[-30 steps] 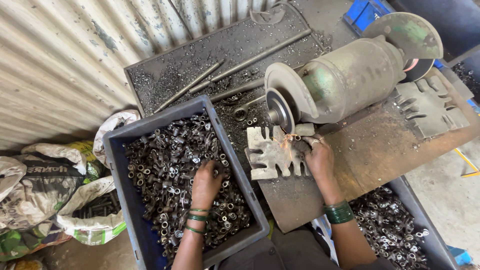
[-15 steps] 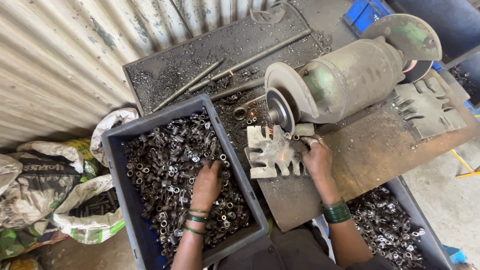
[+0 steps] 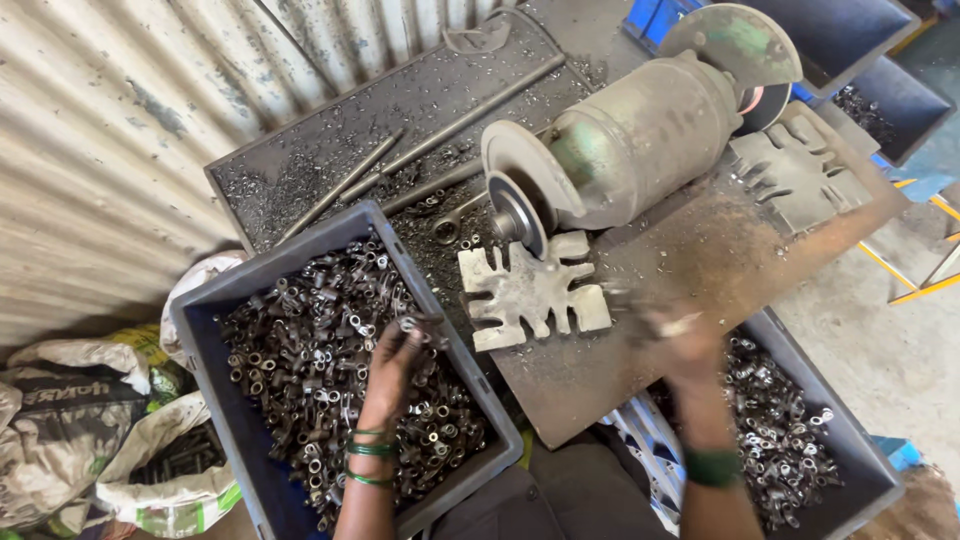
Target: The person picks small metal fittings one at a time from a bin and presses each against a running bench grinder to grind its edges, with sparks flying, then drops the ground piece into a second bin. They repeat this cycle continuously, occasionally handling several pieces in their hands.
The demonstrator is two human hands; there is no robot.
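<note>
My left hand (image 3: pixel 388 372) reaches into a dark plastic crate (image 3: pixel 196 318) full of small metal ring-ended parts (image 3: pixel 300 370). Its fingertips pinch one part near the crate's right wall. My right hand (image 3: pixel 682 345) is blurred by motion over the front edge of the rusty worktable (image 3: pixel 720 255), just above a second crate (image 3: pixel 862 452) of similar parts. A pale speck shows at its fingers, but the blur hides the grip. A slotted metal plate (image 3: pixel 530 290) lies between the hands, under the grinding wheel (image 3: pixel 520 215) of a bench grinder (image 3: pixel 640 140).
A dark tray (image 3: pixel 300 180) with long steel rods and metal filings lies behind the left crate. Another slotted plate (image 3: pixel 800 170) sits right of the grinder. Filled sacks (image 3: pixel 80 420) lie at the left, against a corrugated metal wall (image 3: pixel 120 120). More crates stand at the top right.
My right hand has left the slotted plate by the wheel and swung right and back toward the right crate. My left hand has moved up in the left crate and pinched a part.
</note>
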